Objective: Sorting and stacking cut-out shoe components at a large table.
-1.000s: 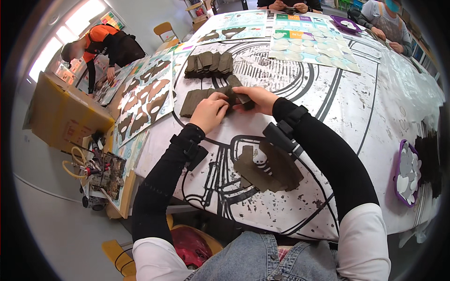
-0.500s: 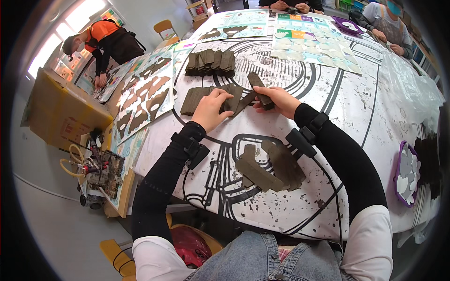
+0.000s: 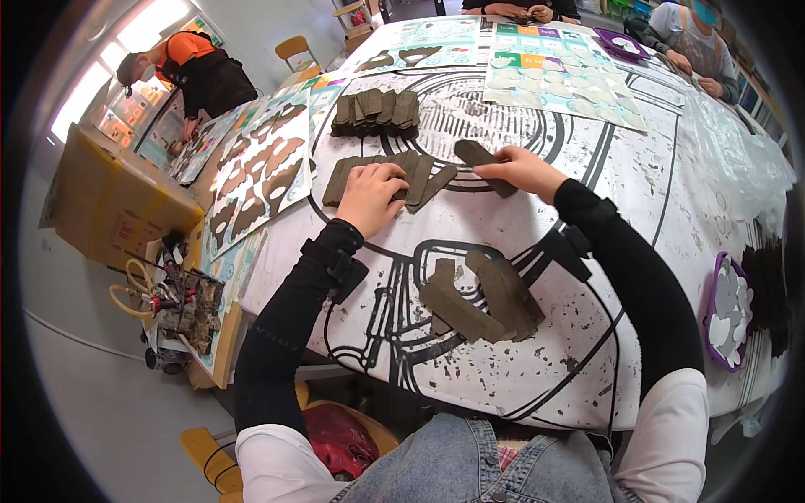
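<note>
In the head view, your right hand (image 3: 527, 171) grips at least one brown strip (image 3: 476, 154) at upper centre. Your left hand (image 3: 367, 203) curls over the fanned row (image 3: 337, 179); you cannot confirm its fingers' grip. Apparent step: separating strips. Next, likely: keep held pieces clear. Versus earlier, your right hand sits farther right.

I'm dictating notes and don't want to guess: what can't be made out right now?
All in the head view:
- Left hand: its palm side, and the brown strips beneath, hidden by the hand itself.
- Held brown piece: its near end, partly covered by the right hand.
- Far brown stack: strip count, hidden by overlap.
- Person across the table: head, cut off by the upper edge.
</note>
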`<state>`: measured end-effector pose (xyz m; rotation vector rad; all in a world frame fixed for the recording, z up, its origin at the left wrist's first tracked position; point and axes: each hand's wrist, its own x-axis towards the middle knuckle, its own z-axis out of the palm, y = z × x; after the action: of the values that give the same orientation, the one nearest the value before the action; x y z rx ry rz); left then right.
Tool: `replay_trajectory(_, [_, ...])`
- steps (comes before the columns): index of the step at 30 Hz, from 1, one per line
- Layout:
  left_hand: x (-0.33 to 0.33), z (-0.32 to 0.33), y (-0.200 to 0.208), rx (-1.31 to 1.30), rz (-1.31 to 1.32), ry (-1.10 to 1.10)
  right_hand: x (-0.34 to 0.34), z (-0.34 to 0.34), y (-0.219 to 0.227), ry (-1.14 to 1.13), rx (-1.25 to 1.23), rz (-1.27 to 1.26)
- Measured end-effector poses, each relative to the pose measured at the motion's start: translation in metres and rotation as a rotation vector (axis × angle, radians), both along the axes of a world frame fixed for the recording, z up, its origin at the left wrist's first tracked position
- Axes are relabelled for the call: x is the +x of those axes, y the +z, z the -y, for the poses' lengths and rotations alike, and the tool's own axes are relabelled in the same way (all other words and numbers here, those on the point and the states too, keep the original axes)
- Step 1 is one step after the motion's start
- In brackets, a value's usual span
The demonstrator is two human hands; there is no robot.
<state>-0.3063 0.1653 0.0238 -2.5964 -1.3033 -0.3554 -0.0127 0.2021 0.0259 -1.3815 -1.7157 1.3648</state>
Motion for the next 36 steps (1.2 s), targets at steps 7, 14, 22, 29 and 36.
replay_trajectory(7, [0.0, -0.001, -0.001, 0.039, -0.058, -0.021, 0.065, 0.026, -0.014, -0.015, 0.461, 0.529])
replay_trajectory(14, [0.002, 0.006, 0.005, -0.035, 0.097, 0.031, 0.065, 0.042, -0.03, -0.01, 0.704, 0.676])
replay_trajectory(22, [-0.009, 0.031, 0.011, 0.008, 0.102, 0.099, 0.064, 0.049, -0.021, 0.004, 0.675, 0.727])
replay_trajectory(29, [0.064, 0.15, 0.069, -1.165, 1.124, -0.34, 0.07, 0.043, -0.029, -0.008, 0.712, 0.681])
replay_trajectory(36, [0.13, 0.222, 0.104, -1.422, 1.441, -1.219, 0.059, 0.036, -0.025, -0.097, 0.709, 0.661])
